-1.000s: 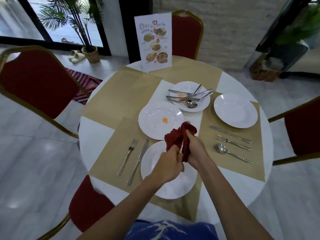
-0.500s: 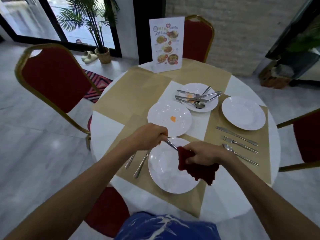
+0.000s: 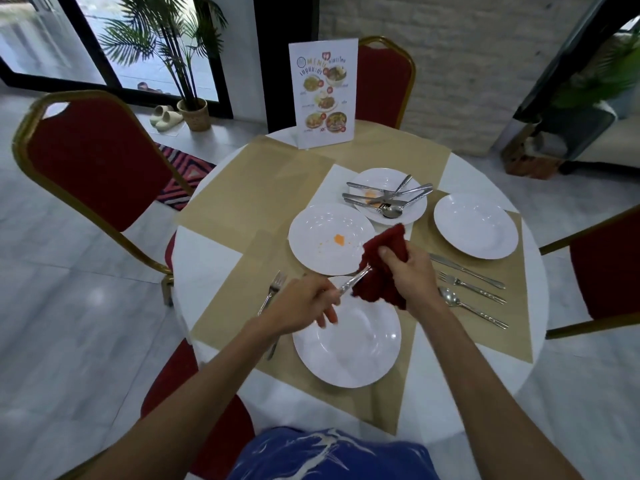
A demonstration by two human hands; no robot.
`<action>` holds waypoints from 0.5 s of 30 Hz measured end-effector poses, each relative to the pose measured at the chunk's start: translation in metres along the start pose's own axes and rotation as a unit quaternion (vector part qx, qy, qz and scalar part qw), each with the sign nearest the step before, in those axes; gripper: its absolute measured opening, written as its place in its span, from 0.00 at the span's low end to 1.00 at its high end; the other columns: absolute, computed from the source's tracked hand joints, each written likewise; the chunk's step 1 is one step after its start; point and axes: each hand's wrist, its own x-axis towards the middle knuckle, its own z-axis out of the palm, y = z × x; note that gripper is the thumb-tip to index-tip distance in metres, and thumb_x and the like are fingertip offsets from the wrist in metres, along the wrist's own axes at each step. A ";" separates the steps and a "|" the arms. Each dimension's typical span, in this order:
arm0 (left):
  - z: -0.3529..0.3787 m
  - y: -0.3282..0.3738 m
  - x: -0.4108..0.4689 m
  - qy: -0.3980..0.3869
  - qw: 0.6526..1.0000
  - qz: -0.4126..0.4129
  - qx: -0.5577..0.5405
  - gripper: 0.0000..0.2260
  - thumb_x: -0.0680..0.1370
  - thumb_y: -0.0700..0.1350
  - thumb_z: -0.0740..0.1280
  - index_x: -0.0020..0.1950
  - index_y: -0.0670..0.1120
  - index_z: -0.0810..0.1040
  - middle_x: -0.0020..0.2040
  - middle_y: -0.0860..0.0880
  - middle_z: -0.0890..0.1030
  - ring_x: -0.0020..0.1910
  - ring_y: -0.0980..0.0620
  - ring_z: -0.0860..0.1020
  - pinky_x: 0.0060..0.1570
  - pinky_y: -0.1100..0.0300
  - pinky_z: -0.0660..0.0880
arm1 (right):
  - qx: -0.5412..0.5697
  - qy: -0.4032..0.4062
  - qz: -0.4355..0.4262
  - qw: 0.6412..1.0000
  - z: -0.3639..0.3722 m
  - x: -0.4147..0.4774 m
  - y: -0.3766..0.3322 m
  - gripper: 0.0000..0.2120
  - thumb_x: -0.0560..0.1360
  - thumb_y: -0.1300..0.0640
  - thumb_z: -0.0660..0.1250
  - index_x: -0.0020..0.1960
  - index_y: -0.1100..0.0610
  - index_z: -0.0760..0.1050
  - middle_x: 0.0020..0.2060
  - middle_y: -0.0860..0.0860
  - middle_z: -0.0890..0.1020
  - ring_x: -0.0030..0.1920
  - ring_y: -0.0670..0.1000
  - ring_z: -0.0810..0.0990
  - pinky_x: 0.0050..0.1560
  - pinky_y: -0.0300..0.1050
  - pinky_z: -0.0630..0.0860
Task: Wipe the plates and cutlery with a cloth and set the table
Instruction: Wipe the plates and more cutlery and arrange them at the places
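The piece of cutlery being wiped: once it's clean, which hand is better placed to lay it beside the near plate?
Probably the left hand. It already grips the cutlery handle directly over the near plate, while the right hand is wrapped around the red cloth.

Bare tan mat (image 3: 256,188) lies open far-left; plates (image 3: 330,239) and piled cutlery (image 3: 386,199) crowd centre.

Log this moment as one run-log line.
step: wiping cutlery | left hand: holds steel cutlery handle | right hand: dark red cloth wrapped round its far end | over: near white round plate
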 end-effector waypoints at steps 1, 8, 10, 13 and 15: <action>0.011 0.006 0.000 0.016 1.000 0.012 -0.020 0.10 0.83 0.44 0.62 0.45 0.44 0.78 0.35 0.50 0.86 0.32 0.54 0.84 0.45 0.57 0.79 | 0.076 0.055 0.042 0.995 0.014 -0.003 0.006 0.05 0.81 0.58 0.68 0.47 0.53 0.79 0.41 0.52 0.86 0.44 0.55 0.85 0.51 0.54 0.82; 0.037 0.012 0.014 0.073 0.994 -0.045 0.071 0.12 0.82 0.48 0.61 0.46 0.48 0.83 0.43 0.53 0.86 0.45 0.53 0.82 0.57 0.56 0.76 | 0.177 0.025 0.149 0.973 0.024 -0.020 0.014 0.10 0.84 0.58 0.63 0.57 0.63 0.80 0.43 0.57 0.87 0.42 0.54 0.86 0.50 0.52 0.82; 0.016 0.010 0.020 0.149 0.986 -0.062 0.030 0.11 0.82 0.46 0.62 0.48 0.48 0.84 0.43 0.54 0.86 0.47 0.53 0.82 0.53 0.60 0.75 | 0.141 -0.021 0.150 0.978 0.012 -0.025 0.013 0.11 0.84 0.57 0.62 0.57 0.63 0.79 0.43 0.58 0.85 0.39 0.55 0.85 0.50 0.54 0.82; -0.005 0.016 0.030 0.203 0.978 -0.041 -0.008 0.10 0.82 0.47 0.64 0.51 0.47 0.85 0.42 0.54 0.85 0.45 0.54 0.81 0.47 0.64 0.74 | 0.065 -0.149 0.153 0.975 0.019 -0.039 0.006 0.14 0.85 0.53 0.61 0.57 0.63 0.79 0.41 0.59 0.85 0.38 0.57 0.84 0.45 0.57 0.84; -0.007 0.019 0.033 0.210 0.977 -0.024 -0.015 0.09 0.81 0.45 0.66 0.50 0.47 0.86 0.40 0.54 0.83 0.39 0.59 0.78 0.39 0.74 0.69 | 0.047 -0.194 0.137 0.970 0.027 -0.047 0.003 0.14 0.85 0.53 0.61 0.59 0.63 0.79 0.43 0.59 0.86 0.41 0.56 0.85 0.46 0.56 0.84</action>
